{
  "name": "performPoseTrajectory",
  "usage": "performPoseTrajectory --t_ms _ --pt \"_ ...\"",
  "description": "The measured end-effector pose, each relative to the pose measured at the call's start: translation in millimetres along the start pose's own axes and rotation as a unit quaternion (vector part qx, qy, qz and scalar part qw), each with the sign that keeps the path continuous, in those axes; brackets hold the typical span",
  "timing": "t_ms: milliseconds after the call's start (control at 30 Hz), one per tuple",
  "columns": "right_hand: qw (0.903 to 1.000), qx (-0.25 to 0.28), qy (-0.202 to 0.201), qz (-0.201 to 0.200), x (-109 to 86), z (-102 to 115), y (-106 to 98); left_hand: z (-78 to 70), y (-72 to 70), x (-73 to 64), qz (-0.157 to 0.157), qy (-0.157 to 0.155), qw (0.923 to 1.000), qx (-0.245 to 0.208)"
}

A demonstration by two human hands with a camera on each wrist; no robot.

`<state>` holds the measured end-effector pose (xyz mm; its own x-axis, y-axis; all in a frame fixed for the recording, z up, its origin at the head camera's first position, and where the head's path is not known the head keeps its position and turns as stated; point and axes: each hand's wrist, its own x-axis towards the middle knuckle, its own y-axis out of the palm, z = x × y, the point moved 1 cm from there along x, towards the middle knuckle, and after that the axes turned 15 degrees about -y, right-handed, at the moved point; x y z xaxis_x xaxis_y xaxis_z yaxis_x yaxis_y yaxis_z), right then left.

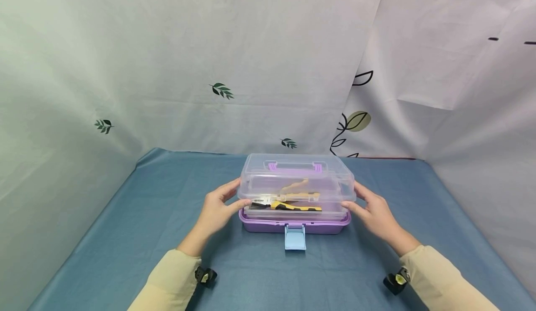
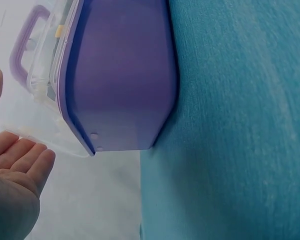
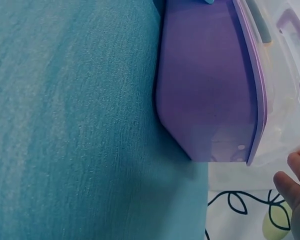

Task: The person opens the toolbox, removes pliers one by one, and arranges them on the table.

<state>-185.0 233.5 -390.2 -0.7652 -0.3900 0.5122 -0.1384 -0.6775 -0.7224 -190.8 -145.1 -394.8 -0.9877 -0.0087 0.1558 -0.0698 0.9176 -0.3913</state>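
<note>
A toolbox with a purple base (image 1: 264, 227) sits at mid-table, its clear lid (image 1: 259, 183) raised at the front and tilted back. My left hand (image 1: 215, 211) holds the lid's left end, thumb at the front edge and fingers farther back. At the right end my right hand (image 1: 377, 215) holds it the same way. A yellow-and-black-handled tool (image 1: 297, 207), plier-like, lies in the clear tray (image 1: 293, 215) under the lid. The light blue latch (image 1: 295, 239) hangs down in front. Both wrist views show the purple base from its ends, with fingers (image 2: 22, 160) beside the lid.
Blue cloth (image 1: 251, 278) covers the table. A pale curtain (image 1: 268, 69) with leaf prints rises behind the table and along both sides. On each wrist is a small black camera, such as the left one (image 1: 206, 277).
</note>
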Motion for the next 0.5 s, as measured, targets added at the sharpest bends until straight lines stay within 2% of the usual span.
performPoseTrajectory --t_ms 333,500 --pt "0.9997 -0.011 -0.021 -0.006 4.4 1.1 -0.8 -9.5 0.7 0.6 -0.026 0.021 0.9994 0.011" --pt "0.9995 -0.01 -0.031 -0.007 4.6 1.3 -1.3 -6.1 2.0 3.8 -0.036 0.025 0.9989 0.017"
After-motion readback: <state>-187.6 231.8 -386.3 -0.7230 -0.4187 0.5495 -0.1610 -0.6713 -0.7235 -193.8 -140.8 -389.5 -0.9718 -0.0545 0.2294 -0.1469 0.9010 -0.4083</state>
